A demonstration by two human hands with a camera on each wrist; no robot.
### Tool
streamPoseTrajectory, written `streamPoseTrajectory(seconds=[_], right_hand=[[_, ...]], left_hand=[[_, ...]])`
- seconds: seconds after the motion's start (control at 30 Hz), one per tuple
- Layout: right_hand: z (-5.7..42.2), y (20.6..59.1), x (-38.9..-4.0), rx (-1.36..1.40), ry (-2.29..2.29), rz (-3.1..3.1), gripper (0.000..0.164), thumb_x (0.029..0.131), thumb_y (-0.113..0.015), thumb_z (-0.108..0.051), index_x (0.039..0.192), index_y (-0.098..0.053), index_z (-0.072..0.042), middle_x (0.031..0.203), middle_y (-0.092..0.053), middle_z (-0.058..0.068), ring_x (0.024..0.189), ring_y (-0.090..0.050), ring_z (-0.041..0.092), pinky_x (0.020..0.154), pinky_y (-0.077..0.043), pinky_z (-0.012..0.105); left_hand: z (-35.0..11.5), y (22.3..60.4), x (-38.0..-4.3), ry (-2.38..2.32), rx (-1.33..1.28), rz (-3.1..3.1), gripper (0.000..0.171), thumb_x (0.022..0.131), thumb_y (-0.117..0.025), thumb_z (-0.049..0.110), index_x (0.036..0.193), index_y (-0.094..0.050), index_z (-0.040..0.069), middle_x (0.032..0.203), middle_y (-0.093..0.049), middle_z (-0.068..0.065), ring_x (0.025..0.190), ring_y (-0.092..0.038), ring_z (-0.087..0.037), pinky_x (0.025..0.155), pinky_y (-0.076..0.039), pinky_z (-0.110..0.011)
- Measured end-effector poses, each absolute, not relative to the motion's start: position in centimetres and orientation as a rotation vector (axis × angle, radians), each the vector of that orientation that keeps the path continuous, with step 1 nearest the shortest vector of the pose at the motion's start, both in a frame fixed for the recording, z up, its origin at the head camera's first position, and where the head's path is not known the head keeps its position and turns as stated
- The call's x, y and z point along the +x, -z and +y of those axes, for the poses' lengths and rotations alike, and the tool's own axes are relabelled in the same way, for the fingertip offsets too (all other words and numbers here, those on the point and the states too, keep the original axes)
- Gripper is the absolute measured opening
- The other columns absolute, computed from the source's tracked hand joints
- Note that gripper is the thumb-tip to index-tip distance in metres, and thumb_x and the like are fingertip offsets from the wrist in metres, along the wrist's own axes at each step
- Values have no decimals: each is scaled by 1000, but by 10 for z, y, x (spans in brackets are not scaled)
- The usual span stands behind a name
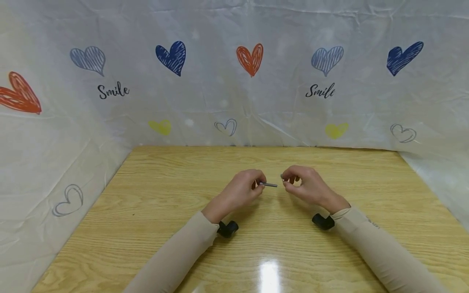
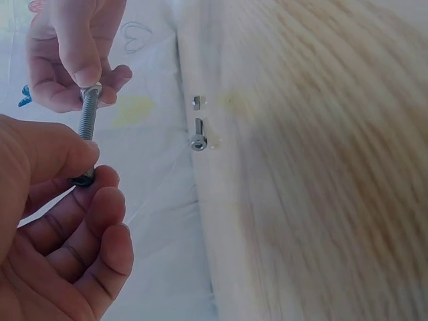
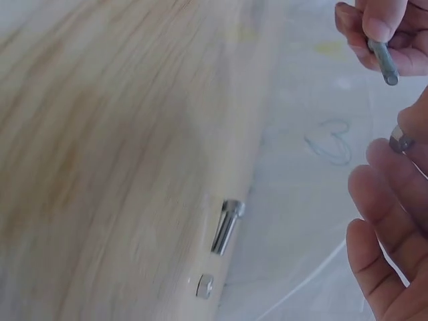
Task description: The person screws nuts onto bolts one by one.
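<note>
In the head view my left hand (image 1: 242, 186) pinches a threaded metal bolt (image 1: 270, 185) by its head end, with the shank pointing right. Facing it, my right hand (image 1: 309, 188) holds a small metal nut (image 3: 400, 139) between thumb and index finger. A short gap separates the bolt's free end from the nut in the head and right wrist views. From the left wrist, the bolt (image 2: 87, 124) lines up with the nut, and whether they touch cannot be told there. The bolt's head is partly covered by my left fingers.
On the wooden table (image 1: 165, 195) lie a second socket-head bolt (image 2: 198, 139) and a loose nut (image 2: 197, 102), seen in both wrist views. A pale sheet (image 1: 220, 97) with printed hearts hangs behind the table. Black wrist mounts (image 1: 228, 229) sit under both sleeves.
</note>
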State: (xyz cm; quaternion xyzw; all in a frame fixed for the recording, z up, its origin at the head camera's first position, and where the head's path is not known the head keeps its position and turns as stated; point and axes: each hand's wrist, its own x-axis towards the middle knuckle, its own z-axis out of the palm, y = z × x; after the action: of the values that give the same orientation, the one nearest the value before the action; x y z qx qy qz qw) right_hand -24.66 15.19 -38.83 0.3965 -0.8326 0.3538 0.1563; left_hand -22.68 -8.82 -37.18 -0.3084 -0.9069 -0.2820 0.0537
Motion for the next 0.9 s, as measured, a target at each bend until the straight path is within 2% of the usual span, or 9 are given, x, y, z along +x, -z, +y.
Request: streamPoseTrajectory(seconds=[0.33,0.67,0.9], right_hand=[[145,388,-243,1141,-1120,-2322,17,85,-66,-4,96,-66,-17,88,-62,-10,72,-54,7,64,-49,36],[136,387,-240,1177,-1168,-2255,20,86,-65,-1,97,-65,-17,89,-64,0,72,-55,9,63,-49,35],[131,385,-239,1156,-1164,-2251,21,84,-67,1,98,-66,-15,90,-65,-1,72,-56,10,64,-50,35]], left_hand=[[-98,368,-225,882,-894,-2730,5,92,-62,9,95,-67,9,84,-58,5,70,-52,-7,61,-46,-23],[-105,364,-224,877,-911,-2661,5,91,-62,8,93,-66,10,84,-59,5,70,-52,-7,61,-46,-22],[-108,362,-223,876,-908,-2657,5,91,-63,8,93,-66,11,84,-59,5,69,-53,-7,62,-47,-22]])
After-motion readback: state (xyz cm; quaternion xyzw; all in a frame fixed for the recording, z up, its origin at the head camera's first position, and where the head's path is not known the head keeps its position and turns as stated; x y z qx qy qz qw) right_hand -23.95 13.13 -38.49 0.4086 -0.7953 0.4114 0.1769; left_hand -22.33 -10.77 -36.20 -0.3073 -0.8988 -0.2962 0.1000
